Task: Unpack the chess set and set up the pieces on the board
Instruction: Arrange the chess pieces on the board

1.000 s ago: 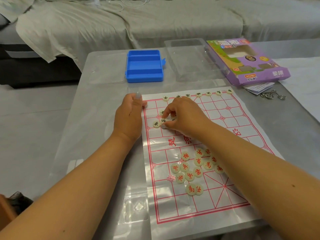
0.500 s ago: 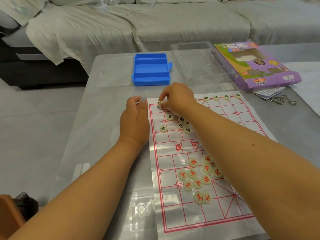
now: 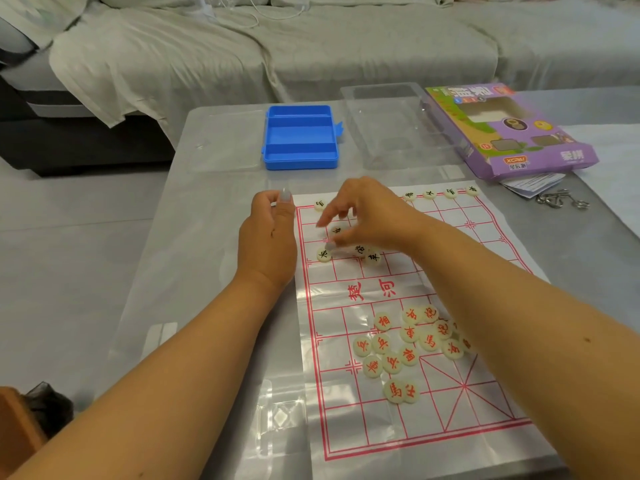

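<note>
A plastic chess board sheet [image 3: 363,434] with red lines lies on the grey table. My right hand [image 3: 367,216] hovers over loose black-lettered pieces [image 3: 374,258] near the far left, its fingertips pointing down just above one piece [image 3: 324,254]. It holds nothing that I can see. A black piece [image 3: 320,205] sits on the far left corner, and several more [image 3: 451,192] line the far edge to the right. My left hand [image 3: 270,237] rests curled at the board's left edge, thumb on top. Several red-lettered pieces [image 3: 405,341] lie heaped on the near half.
An open blue case [image 3: 299,136] and a clear plastic tray [image 3: 391,123] stand behind the board. The purple game box [image 3: 502,129], leaflets [image 3: 533,183] and metal ring puzzles [image 3: 561,199] lie at the far right. A sofa [image 3: 311,46] runs behind the table.
My right hand took a black piece from the loose group, set it on the far left corner, and has drawn back over the loose pieces. My left hand stayed put.
</note>
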Demonstrator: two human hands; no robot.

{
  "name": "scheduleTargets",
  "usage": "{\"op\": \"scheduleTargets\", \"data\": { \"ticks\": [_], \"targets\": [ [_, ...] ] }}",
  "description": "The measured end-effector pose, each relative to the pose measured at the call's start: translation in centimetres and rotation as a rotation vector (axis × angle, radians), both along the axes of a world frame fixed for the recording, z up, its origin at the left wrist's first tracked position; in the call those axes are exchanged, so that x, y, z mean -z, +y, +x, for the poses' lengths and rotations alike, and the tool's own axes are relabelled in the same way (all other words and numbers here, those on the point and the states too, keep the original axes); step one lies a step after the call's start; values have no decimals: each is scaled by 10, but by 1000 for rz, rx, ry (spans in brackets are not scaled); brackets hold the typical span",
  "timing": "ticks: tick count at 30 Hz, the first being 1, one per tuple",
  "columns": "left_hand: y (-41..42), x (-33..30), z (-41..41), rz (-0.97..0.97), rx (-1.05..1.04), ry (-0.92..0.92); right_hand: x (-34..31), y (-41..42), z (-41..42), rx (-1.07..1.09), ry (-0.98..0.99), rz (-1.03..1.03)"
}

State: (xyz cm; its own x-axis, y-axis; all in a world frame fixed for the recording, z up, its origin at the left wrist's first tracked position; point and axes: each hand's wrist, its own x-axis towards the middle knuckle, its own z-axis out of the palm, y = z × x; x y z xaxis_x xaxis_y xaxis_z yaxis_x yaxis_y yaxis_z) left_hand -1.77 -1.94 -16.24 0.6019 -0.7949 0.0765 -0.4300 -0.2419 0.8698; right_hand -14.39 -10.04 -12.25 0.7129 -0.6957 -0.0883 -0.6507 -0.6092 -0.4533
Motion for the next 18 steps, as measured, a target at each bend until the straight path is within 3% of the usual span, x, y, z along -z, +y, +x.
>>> {"op": "scheduleTargets", "data": {
  "ticks": [7,18],
  "targets": [
    [0,1,-1,14,14,-20,11,15,-3,-43,149,-205],
    [-1,4,1,-30,-3,8,15,25,5,-28,131,-191]
  ]
}}
